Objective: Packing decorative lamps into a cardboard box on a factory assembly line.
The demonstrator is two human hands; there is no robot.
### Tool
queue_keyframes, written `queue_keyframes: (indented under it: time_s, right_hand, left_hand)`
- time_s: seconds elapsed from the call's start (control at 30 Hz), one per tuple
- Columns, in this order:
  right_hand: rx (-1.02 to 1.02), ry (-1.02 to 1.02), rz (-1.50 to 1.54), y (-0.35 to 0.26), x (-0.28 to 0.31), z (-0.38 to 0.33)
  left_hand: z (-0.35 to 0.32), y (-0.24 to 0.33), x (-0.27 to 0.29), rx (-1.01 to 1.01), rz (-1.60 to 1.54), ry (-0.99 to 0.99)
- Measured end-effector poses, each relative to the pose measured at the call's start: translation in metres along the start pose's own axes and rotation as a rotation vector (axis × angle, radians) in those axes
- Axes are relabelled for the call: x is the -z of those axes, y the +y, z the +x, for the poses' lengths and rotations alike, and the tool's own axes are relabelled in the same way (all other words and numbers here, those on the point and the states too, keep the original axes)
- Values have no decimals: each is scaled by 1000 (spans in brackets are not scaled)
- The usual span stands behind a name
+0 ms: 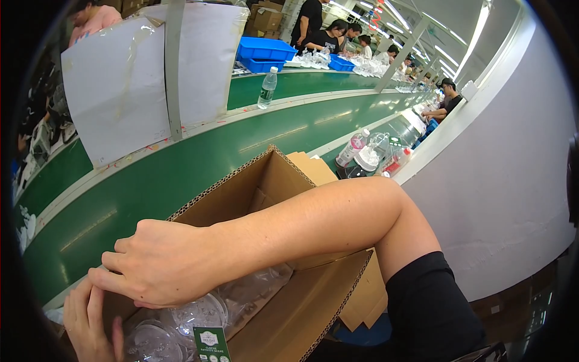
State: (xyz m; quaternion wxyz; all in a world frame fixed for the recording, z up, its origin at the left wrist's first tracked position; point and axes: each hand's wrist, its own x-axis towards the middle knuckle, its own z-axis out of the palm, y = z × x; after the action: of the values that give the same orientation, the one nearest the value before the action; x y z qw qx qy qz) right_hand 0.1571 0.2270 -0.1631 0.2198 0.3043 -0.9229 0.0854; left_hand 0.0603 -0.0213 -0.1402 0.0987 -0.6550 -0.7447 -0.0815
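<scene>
My right arm reaches across an open cardboard box (319, 283), and my right hand (163, 262) is over its left end. The fingers of that hand are curled and closed; whatever they grip is hidden under the hand. Just below, at the box's near-left corner, my left hand (90, 320) has its fingers stretched and thumb apart, its fingertips close to the right hand's fingers. Inside the box lie clear plastic dome-shaped pieces (202, 314) and crumpled clear plastic (256, 292). A green and white printed card (211, 345) sits among them at the near side.
Beyond the box runs a green conveyor belt (217, 160). A water bottle (268, 88) stands on its far ledge, near blue bins (265, 48). More bottles (353, 148) stand right of the box, beside a white partition (482, 163). Several people work farther along the line.
</scene>
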Motion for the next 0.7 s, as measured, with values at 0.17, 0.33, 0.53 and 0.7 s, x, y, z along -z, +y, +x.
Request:
queue_keyframes:
  time_s: [0.17,0.33,0.53,0.7]
  right_hand:
    - [0,-3,2,0,0,0]
    - [0,-8,3,0,0,1]
    - [1,-14,5,1,-1,1]
    - [0,-18,8,1,0,0]
  left_hand:
    - [1,1,1,11,-14,5]
    - [1,1,0,16,-16,5]
    - [0,0,0,8,3,-2]
    - [1,1,1,12,-2,-7]
